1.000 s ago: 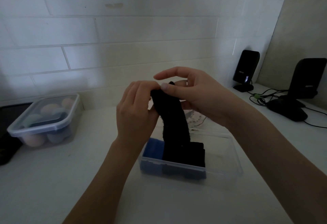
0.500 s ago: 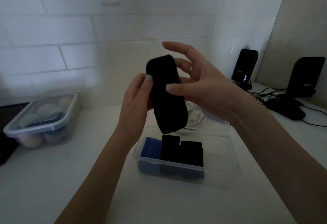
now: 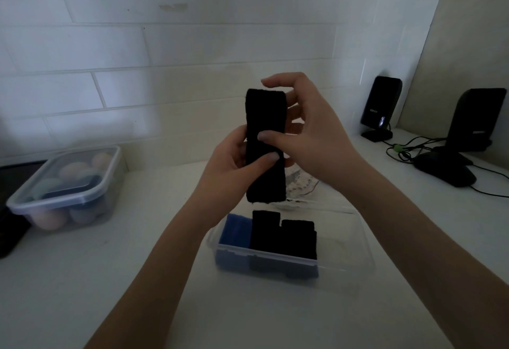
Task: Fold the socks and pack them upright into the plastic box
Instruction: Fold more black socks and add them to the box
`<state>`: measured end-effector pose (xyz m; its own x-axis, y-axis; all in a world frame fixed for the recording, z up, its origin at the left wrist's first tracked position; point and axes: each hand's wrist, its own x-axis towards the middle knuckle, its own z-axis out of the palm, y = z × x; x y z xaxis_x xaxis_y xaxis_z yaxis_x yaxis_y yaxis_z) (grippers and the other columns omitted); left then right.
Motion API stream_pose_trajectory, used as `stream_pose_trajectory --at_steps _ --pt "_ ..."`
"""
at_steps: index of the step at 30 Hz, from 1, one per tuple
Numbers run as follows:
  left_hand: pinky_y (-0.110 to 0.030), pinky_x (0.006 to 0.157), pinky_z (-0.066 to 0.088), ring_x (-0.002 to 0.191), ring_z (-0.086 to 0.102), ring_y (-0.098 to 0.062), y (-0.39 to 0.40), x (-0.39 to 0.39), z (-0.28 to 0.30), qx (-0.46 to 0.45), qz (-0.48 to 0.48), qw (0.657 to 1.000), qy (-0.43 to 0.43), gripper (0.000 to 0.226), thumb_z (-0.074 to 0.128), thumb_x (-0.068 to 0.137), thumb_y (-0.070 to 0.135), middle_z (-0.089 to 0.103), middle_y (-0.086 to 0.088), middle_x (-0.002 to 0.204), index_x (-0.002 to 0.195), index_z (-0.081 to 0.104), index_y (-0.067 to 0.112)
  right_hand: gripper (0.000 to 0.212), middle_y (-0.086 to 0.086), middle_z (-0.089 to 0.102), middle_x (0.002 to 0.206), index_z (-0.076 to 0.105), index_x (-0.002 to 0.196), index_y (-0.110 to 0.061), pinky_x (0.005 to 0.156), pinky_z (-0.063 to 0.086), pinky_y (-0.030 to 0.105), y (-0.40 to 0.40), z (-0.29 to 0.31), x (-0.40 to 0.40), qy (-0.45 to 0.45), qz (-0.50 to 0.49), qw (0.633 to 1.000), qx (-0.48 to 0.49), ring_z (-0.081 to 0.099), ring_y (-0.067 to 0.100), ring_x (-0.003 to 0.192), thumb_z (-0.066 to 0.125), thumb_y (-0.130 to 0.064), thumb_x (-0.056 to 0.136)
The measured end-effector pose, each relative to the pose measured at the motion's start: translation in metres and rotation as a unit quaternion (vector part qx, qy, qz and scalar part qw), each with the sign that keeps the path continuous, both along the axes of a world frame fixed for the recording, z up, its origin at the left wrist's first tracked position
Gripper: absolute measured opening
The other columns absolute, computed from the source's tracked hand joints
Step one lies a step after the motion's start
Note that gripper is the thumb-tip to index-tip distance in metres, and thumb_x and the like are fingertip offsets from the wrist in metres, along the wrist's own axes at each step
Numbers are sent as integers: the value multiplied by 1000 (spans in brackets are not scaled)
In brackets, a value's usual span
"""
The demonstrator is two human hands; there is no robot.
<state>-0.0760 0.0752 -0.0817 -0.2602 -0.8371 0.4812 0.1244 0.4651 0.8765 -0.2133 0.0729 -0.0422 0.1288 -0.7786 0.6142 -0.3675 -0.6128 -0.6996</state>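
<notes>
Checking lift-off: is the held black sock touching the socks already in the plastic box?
Apart. The head view shows white counter between the held black sock and the packed socks in the plastic box.

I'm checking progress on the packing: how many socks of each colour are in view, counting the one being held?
Black: 3, one sock held by the left hand and right hand, two upright in the box.
Blue: 1, in the box.
Total: 4.
</notes>
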Motion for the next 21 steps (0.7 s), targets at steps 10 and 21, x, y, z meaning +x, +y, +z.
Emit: stream_pose_trajectory --at_steps 10,21 --pt "-16 59 52 62 68 -5 1 2 1 16 37 999 -14 14 67 79 8 73 9 67 86 66 19 23 -8 71 95 66 97 -28 74 55 25 -2 -2 -2 -43 94 985 136 66 5 91 74 -21 77" --pt "-19 40 49 40 62 -12 0 -1 -3 -33 158 984 -75 10 70 79 15 66 4 51 71 65 18 13 9 71 93 56 102 -12 85 57 35 0 4 -4 -226 198 941 156 71 25 93 57 -8 89"
